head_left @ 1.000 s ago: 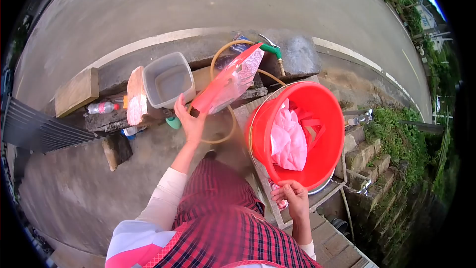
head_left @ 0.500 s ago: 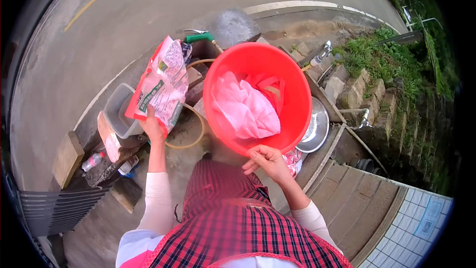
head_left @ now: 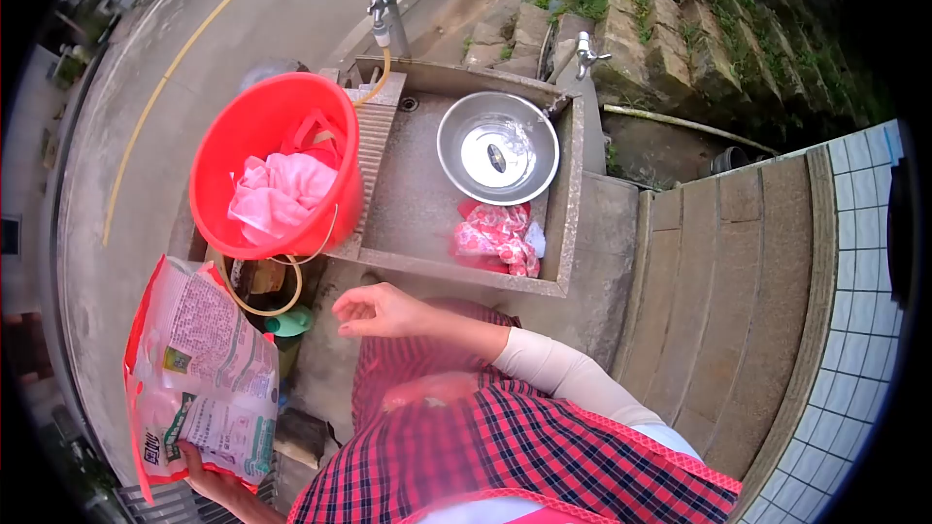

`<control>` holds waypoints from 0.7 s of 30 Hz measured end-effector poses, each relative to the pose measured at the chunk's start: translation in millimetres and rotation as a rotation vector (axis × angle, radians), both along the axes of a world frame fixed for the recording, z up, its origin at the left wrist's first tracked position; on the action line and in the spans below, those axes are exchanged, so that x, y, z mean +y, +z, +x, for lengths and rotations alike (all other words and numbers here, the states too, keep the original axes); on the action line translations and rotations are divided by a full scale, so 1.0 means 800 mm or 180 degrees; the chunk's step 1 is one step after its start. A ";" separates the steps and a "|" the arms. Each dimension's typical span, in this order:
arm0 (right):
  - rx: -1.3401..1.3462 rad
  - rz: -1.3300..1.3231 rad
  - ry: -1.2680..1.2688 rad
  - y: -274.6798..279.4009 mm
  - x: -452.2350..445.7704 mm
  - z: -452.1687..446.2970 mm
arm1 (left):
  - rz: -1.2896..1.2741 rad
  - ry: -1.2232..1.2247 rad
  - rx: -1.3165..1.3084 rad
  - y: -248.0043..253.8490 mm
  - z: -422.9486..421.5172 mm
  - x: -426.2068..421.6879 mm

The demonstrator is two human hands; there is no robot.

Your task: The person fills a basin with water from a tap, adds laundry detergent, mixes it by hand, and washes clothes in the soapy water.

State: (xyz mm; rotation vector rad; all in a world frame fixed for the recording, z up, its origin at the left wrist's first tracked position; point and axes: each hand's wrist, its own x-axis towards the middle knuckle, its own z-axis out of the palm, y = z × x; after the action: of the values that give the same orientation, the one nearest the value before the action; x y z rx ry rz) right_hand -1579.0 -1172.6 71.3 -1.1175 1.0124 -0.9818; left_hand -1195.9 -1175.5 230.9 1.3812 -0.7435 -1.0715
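My left hand grips the lower edge of a large printed washing powder bag, red and pink, held upright at the lower left. My right hand hovers in front of my apron, holding nothing, with its fingers loosely bent and apart. A red bucket stands ahead and left, at the ribbed left side of the concrete wash sink. Inside the bucket lie a pink cloth and a red cloth.
A metal basin sits in the sink beside a bunched red floral cloth. Two taps stand behind it, one tap with a yellowish hose. A green bottle is below the bucket. Stone steps lie right.
My view has turned right, bringing the whole sink into sight. My right hand has let go of the bucket's rim. The bag in my left hand is now lower and nearer to me.
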 end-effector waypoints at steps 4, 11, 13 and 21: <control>-0.0568 -0.0293 -0.0193 -0.004 0.070 -0.077 | 0.0134 -0.0519 0.0526 0.012 -0.111 0.058; -0.1608 -0.0124 -0.0593 -0.032 0.174 -0.205 | 0.1060 -0.1617 0.1387 -0.087 -0.333 0.053; -0.1448 -0.0019 -0.0972 -0.046 0.202 -0.239 | 0.1430 -0.1866 0.1609 -0.124 -0.392 0.035; -0.1788 0.1558 -0.2202 -0.146 0.195 -0.275 | 0.2356 -0.1981 0.1976 -0.272 -0.500 -0.033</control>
State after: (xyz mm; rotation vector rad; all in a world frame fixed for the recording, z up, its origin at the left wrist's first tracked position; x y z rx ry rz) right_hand -1798.6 -1016.5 -45.2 -0.0417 1.0950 -1.3872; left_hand -1596.2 -1201.8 13.2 1.2912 -0.3008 -2.3028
